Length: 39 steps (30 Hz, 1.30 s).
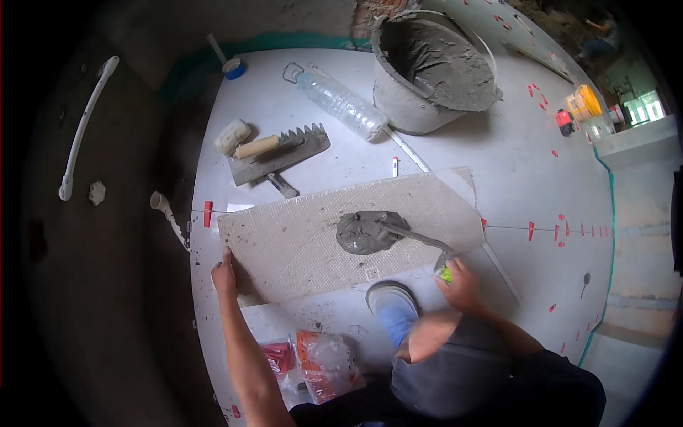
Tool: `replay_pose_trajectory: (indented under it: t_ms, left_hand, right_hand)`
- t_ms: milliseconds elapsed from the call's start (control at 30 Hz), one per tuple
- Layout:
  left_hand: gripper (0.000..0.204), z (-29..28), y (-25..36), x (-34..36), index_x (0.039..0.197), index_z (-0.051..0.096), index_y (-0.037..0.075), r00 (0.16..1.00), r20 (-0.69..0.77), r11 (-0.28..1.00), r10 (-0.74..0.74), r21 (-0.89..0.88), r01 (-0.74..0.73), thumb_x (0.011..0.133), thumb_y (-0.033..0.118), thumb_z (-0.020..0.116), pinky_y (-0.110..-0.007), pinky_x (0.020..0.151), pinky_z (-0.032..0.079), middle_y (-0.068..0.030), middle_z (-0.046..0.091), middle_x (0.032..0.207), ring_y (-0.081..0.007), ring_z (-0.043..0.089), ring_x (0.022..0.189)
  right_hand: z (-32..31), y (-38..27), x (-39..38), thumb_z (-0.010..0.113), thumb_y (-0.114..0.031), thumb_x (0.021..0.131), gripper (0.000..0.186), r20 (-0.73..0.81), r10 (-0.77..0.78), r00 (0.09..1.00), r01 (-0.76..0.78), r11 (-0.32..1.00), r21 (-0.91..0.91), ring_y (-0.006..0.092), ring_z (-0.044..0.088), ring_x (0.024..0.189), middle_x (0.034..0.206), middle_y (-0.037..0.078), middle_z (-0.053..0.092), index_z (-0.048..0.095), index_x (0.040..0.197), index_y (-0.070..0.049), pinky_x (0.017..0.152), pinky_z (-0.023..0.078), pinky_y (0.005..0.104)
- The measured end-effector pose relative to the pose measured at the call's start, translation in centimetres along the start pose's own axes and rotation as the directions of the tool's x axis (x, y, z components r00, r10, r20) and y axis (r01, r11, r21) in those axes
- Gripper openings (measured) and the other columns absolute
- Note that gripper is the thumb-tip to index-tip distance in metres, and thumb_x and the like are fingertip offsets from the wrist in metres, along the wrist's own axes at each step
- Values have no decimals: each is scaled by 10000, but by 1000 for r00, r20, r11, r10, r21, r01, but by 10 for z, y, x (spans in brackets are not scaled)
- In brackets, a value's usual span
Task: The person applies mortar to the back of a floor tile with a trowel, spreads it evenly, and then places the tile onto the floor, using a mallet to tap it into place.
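Note:
A large tile [299,249] lies with its ribbed back up, at a slant across the floor. Near its middle sits a heap of wet grey mortar [359,233]. My right hand [459,286] is closed round the green handle of a trowel [420,238], whose blade end is sunk in the mortar. At the tile's left edge my left hand [225,276] grips the rim, one finger up along the corner. Past the tile lie a notched trowel [277,158] with a wooden handle, smeared with mortar, and a rubber mallet [233,136] with a whitish head.
A big bucket of mortar [441,107] stands at the far side, beside a clear plastic bottle [345,107]. Red wedges [208,213] sit along the floor joints. My shoe [391,295] is by the tile's near edge; plastic bags [327,363] lie near left. A yellow bucket [585,102] is far right.

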<state>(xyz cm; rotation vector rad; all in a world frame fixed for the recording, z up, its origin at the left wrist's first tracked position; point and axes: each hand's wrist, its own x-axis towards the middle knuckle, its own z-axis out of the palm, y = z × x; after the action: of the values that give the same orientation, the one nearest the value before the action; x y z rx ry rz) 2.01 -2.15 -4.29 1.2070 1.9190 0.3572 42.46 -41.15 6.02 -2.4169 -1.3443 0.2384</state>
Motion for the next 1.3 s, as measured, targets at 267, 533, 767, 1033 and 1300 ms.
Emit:
replay_pose_trajectory:
  t_ms: [267,533,767,1033,1300]
  left_hand:
    - [831,3,-12,12,1033,634,-170,990,-19,977,139,167,-134,913,640,488,-427,898,457,-321,661,1020,-401,626,1040]
    - [775,14,0,-7,1078,635,-155,988,-38,984,150,101,-145,940,596,495,-417,910,460,-298,671,1048,-382,635,1020]
    - [783,-2,0,0,1004,667,-128,973,-80,945,218,266,-190,949,621,448,-427,842,470,-309,671,945,-376,643,905]
    - [852,-13,-8,7,1106,624,-155,995,-21,985,97,142,-93,925,660,453,-433,890,464,-291,668,1067,-386,628,996]
    - [888,-19,10,4,1158,584,-175,998,33,963,54,262,-61,927,670,440,-422,922,448,-309,639,1119,-365,607,1067]
  right_hand:
    - [3,26,-15,750,-271,726,356,188,113,976,-87,986,-145,413,622,793,889,179,628,554,915,-42,652,490,513]
    - [12,44,-20,754,-246,740,395,5,260,966,-260,966,10,446,602,843,914,208,620,547,985,-16,709,497,493]
    - [22,35,-16,740,-291,802,373,61,306,950,-309,950,41,443,601,804,852,209,607,538,940,-9,684,491,488]
    - [27,19,-29,664,-428,870,406,96,277,956,-253,944,-210,401,622,745,838,179,600,528,903,-47,604,471,498]
    - [44,29,-39,675,-384,850,419,107,310,945,-282,934,-219,420,607,882,1013,204,601,568,994,-5,700,477,508]
